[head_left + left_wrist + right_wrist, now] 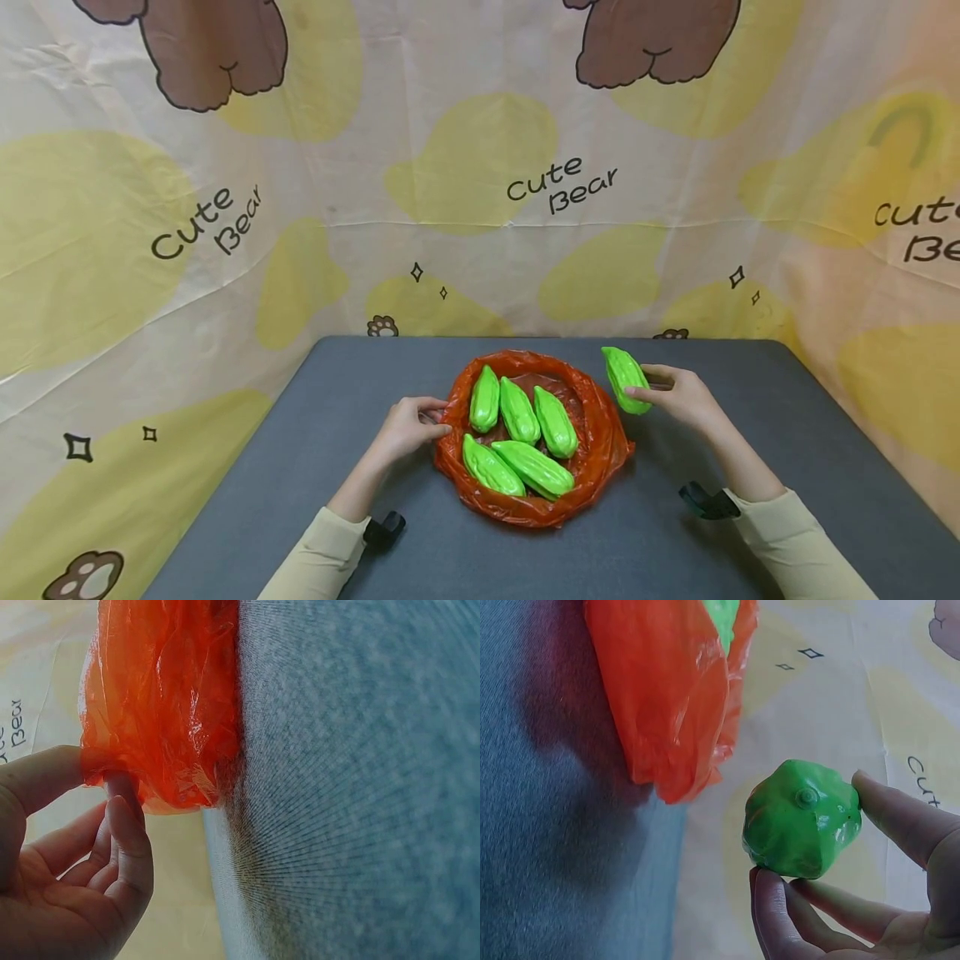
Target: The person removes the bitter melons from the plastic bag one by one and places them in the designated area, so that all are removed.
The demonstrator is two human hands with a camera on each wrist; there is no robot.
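Note:
A red plastic bag (600, 487) stands on the table with its top spread wide and its rim rolled into a ring. Several glossy green ridged gourds (517, 410) lie inside it. At the bag's left side my left hand (408, 429) pinches the rim; the left wrist view shows thumb and finger on the thin red film (169, 697). My right hand (686, 398) holds another green ridged gourd (624, 379) up, to the right of the bag. In the right wrist view the fingertips grip this gourd (802, 821) around its sides, its blunt end facing the camera.
The dark grey table (300, 500) carries the bag near its middle. Behind it hangs a cloth (465, 275) printed with bears and yellow patches. A black wrist strap (708, 502) sits on the right forearm, another strap (385, 531) on the left.

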